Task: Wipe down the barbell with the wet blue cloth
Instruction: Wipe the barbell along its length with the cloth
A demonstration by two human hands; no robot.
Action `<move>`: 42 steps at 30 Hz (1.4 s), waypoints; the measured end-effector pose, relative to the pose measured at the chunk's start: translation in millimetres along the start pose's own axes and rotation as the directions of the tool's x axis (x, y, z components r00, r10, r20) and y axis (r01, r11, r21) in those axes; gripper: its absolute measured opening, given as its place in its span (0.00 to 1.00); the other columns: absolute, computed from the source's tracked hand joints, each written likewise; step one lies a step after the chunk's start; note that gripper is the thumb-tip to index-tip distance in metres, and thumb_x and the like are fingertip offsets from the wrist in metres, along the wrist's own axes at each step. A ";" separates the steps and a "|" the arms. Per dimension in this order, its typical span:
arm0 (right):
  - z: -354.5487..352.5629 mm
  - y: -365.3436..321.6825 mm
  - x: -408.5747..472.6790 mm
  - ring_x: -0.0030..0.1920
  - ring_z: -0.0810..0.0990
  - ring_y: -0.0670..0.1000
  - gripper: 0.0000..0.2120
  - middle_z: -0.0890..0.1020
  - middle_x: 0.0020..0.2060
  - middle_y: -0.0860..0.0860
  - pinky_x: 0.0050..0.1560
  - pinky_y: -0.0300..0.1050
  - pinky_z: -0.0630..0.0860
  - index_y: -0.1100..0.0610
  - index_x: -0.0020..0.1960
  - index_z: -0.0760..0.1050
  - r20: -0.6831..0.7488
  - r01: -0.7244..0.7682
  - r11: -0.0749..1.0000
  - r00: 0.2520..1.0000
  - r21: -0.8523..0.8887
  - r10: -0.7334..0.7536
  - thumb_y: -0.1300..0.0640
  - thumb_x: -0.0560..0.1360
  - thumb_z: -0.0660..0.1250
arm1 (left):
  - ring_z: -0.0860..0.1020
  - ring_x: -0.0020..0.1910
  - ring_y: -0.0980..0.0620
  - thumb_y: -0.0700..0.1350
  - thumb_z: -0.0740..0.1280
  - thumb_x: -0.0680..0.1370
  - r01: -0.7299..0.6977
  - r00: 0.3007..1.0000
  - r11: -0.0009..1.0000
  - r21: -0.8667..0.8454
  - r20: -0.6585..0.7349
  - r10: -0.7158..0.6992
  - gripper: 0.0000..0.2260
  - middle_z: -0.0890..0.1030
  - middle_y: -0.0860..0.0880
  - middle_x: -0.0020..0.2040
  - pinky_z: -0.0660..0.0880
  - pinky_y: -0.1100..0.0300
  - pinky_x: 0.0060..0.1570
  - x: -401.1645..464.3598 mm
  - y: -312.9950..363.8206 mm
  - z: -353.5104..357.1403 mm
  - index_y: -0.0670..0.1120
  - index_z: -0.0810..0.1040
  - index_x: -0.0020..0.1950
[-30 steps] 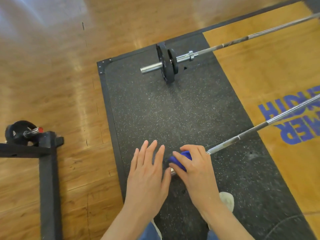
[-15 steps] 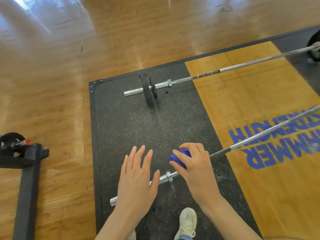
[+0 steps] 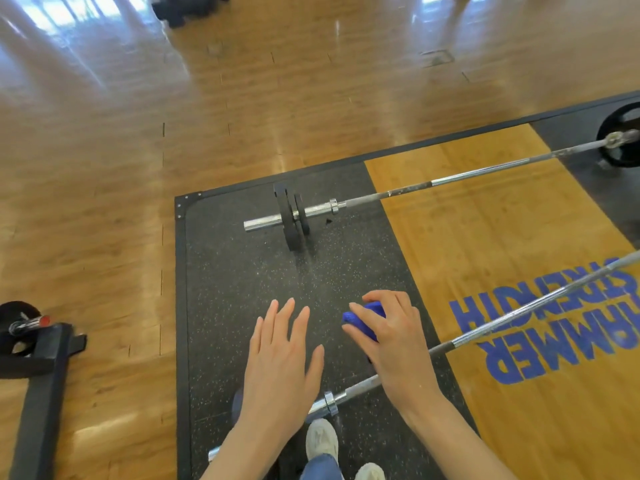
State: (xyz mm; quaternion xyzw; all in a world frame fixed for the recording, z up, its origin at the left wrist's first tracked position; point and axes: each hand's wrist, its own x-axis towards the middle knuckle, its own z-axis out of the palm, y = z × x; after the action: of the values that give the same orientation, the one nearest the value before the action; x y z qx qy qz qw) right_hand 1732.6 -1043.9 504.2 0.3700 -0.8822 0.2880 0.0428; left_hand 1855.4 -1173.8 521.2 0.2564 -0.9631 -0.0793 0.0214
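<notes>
A bare steel barbell [image 3: 512,318] runs diagonally from the lower middle to the right edge, over the black rubber mat [image 3: 221,278]. My right hand [image 3: 394,341] grips the wet blue cloth [image 3: 363,322], wrapped round the shaft a little right of the collar [image 3: 329,403]. Only a blue bunch shows past my fingers. My left hand [image 3: 280,362] hovers with straight, spread fingers over the sleeve end, holding nothing.
A second barbell [image 3: 450,180] with small black plates [image 3: 292,216] lies further away on the mat, and a large plate [image 3: 623,133] is at the far right. A black rack foot [image 3: 41,386] stands at the left. My shoes [image 3: 322,441] are below.
My right hand has slid the cloth along the shaft away from the collar, uncovering more bar. The view has tilted up and shows more floor. My left hand stays spread over the sleeve.
</notes>
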 end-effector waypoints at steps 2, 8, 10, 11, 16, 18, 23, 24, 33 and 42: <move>1.0 4.7 17.7 0.52 0.78 0.54 0.18 0.80 0.51 0.52 0.42 0.51 0.79 0.56 0.54 0.84 -0.001 -0.017 1.000 1.000 -0.006 0.017 0.56 0.66 0.82 | 0.77 0.68 0.37 0.49 0.80 0.69 0.004 1.000 1.000 -0.002 0.027 -0.004 0.28 0.80 0.41 0.66 0.65 0.41 0.65 18.0 0.1 -0.1 0.42 0.80 0.66; -5.9 27.6 64.5 0.52 0.78 0.54 0.17 0.80 0.52 0.52 0.45 0.52 0.79 0.57 0.55 0.83 0.014 -0.017 1.000 1.000 0.020 0.017 0.56 0.68 0.80 | 0.76 0.69 0.38 0.50 0.78 0.71 0.007 0.995 0.999 -0.051 0.096 -0.002 0.27 0.79 0.42 0.67 0.65 0.42 0.66 68.3 17.8 -3.2 0.43 0.79 0.68; -7.8 40.6 81.9 0.53 0.77 0.53 0.17 0.80 0.52 0.52 0.45 0.53 0.80 0.57 0.55 0.83 0.026 -0.010 0.999 1.000 0.039 0.009 0.56 0.68 0.80 | 0.72 0.73 0.38 0.51 0.75 0.74 0.036 0.990 0.997 -0.068 0.136 -0.026 0.27 0.77 0.42 0.70 0.61 0.44 0.69 86.8 29.8 -6.4 0.43 0.77 0.71; -8.6 47.9 90.4 0.53 0.76 0.53 0.17 0.80 0.52 0.52 0.45 0.53 0.80 0.57 0.55 0.83 0.037 -0.008 0.999 0.999 0.049 0.006 0.56 0.68 0.80 | 0.67 0.76 0.40 0.52 0.72 0.77 0.064 0.985 0.995 -0.080 0.168 -0.049 0.27 0.73 0.42 0.74 0.57 0.46 0.72 95.4 38.0 -10.7 0.44 0.74 0.74; -20.5 84.0 136.1 0.54 0.75 0.52 0.17 0.80 0.52 0.52 0.46 0.54 0.80 0.57 0.55 0.84 0.093 0.057 0.992 0.993 0.115 -0.068 0.57 0.68 0.81 | 0.39 0.82 0.49 0.57 0.52 0.86 0.192 0.966 0.975 -0.113 0.195 -0.167 0.28 0.46 0.51 0.83 0.32 0.57 0.73 141.0 80.4 -30.6 0.52 0.48 0.83; -27.8 96.3 153.6 0.54 0.76 0.53 0.17 0.80 0.52 0.52 0.46 0.54 0.80 0.57 0.56 0.83 0.109 0.093 0.988 0.988 0.121 -0.106 0.57 0.69 0.80 | 0.39 0.82 0.49 0.57 0.52 0.86 0.236 0.959 0.963 -0.128 0.191 -0.210 0.28 0.46 0.50 0.84 0.31 0.57 0.73 155.5 94.8 -33.2 0.52 0.48 0.83; -42.4 117.9 192.9 0.53 0.78 0.55 0.16 0.80 0.52 0.52 0.45 0.56 0.79 0.58 0.56 0.83 0.130 0.146 0.979 0.978 0.140 -0.164 0.57 0.70 0.79 | 0.39 0.82 0.50 0.57 0.52 0.86 0.281 0.947 0.951 -0.127 0.195 -0.254 0.27 0.47 0.51 0.83 0.31 0.58 0.72 182.5 111.5 -36.2 0.52 0.49 0.83; -44.4 120.5 199.0 0.53 0.77 0.55 0.16 0.80 0.52 0.52 0.46 0.56 0.79 0.58 0.56 0.83 0.131 0.145 0.978 0.978 0.147 -0.165 0.57 0.70 0.79 | 0.40 0.82 0.49 0.56 0.53 0.86 0.289 0.947 0.948 -0.137 0.186 -0.262 0.27 0.48 0.50 0.83 0.31 0.58 0.72 187.0 112.6 -37.7 0.51 0.50 0.83; -46.3 126.9 242.6 0.54 0.76 0.53 0.16 0.79 0.52 0.52 0.48 0.54 0.79 0.57 0.57 0.83 0.130 0.134 0.972 0.978 0.193 -0.161 0.56 0.71 0.78 | 0.41 0.82 0.49 0.56 0.54 0.85 0.331 0.940 0.931 -0.152 0.142 -0.311 0.27 0.50 0.50 0.83 0.32 0.59 0.73 229.4 101.7 -55.8 0.50 0.53 0.83; -6.0 132.6 301.1 0.54 0.76 0.53 0.17 0.79 0.53 0.51 0.50 0.51 0.78 0.57 0.58 0.83 0.153 0.052 0.979 0.985 0.195 -0.082 0.56 0.71 0.78 | 0.40 0.82 0.50 0.57 0.52 0.86 0.302 0.941 0.947 -0.105 0.195 -0.278 0.28 0.47 0.50 0.84 0.31 0.59 0.72 302.7 63.5 -50.5 0.51 0.49 0.83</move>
State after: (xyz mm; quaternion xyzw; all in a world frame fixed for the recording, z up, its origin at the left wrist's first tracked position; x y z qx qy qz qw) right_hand 1424.4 -1155.5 532.9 0.4240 -0.8382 0.3387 -0.0542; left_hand 1565.8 -1277.0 581.5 0.3856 -0.9052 -0.1683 -0.0593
